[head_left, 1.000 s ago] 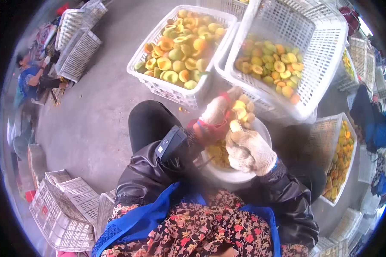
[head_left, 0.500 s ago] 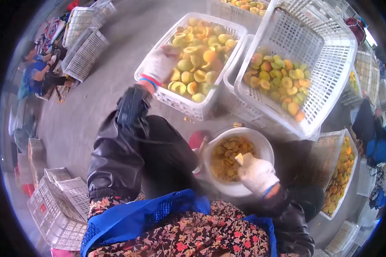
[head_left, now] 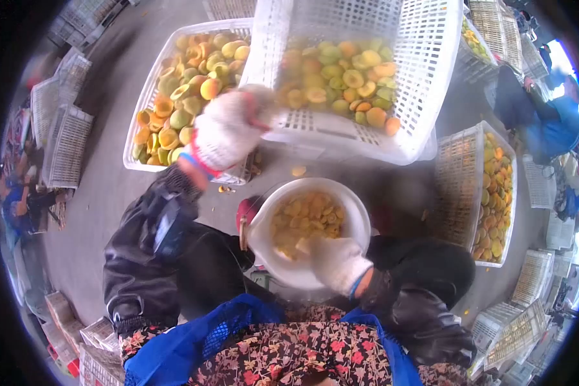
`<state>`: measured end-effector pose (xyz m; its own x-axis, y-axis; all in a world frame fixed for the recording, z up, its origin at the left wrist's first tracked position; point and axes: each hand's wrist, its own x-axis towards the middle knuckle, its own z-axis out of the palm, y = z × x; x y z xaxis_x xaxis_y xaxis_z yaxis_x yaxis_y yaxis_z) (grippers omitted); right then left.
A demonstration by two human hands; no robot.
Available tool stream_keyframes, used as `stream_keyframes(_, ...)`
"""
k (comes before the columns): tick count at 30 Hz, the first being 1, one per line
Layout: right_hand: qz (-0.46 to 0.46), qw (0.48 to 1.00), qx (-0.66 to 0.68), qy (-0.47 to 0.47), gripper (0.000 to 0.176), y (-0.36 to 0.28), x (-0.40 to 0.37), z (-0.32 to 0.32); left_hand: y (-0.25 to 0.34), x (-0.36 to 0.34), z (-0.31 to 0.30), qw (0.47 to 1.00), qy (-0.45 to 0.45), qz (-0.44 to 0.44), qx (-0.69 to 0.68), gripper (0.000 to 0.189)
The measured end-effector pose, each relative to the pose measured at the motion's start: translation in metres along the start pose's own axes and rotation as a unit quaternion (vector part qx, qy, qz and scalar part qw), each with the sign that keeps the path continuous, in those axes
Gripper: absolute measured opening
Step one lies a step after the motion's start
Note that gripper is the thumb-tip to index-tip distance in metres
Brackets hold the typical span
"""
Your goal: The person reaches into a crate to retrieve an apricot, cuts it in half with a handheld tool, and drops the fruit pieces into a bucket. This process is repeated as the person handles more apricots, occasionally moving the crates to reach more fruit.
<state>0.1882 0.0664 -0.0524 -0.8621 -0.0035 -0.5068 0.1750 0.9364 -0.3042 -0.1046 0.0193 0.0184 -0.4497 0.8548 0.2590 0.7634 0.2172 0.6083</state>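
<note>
My left hand (head_left: pixel 231 125), in a white glove, is blurred at the near left corner of a tilted white crate (head_left: pixel 424 77) of halved fruit (head_left: pixel 341 77); its fingers are smeared by motion. To its left stands another white crate (head_left: pixel 138 122) full of halved fruit (head_left: pixel 186 83). My right hand (head_left: pixel 341 264), gloved too, is over the near right rim of a white bucket (head_left: pixel 360 222). Its fingers close on a pale piece, too blurred to name. Yellow fruit pieces (head_left: pixel 312 215) lie in the bucket, between my knees.
A tilted crate (head_left: pixel 457 186) of fruit halves stands at the right. Stacked empty crates (head_left: pixel 67 151) are at the far left. A person in blue (head_left: pixel 553 128) is at the upper right, another person (head_left: pixel 19 199) at the left. Fruit scraps (head_left: pixel 298 170) lie on the floor.
The view has swung right, so crates and bucket appear further left. My left hand has moved from over the left crate's fruit to the tilted crate's corner. My right hand remains at the bucket.
</note>
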Motion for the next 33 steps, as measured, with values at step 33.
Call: stream_keyframes(33,-0.131,0.846,0.058,0.514,0.022,-0.009,-0.025,-0.079,0.052,-0.088,0.065,0.727,0.204,-0.238,-0.611,0.043)
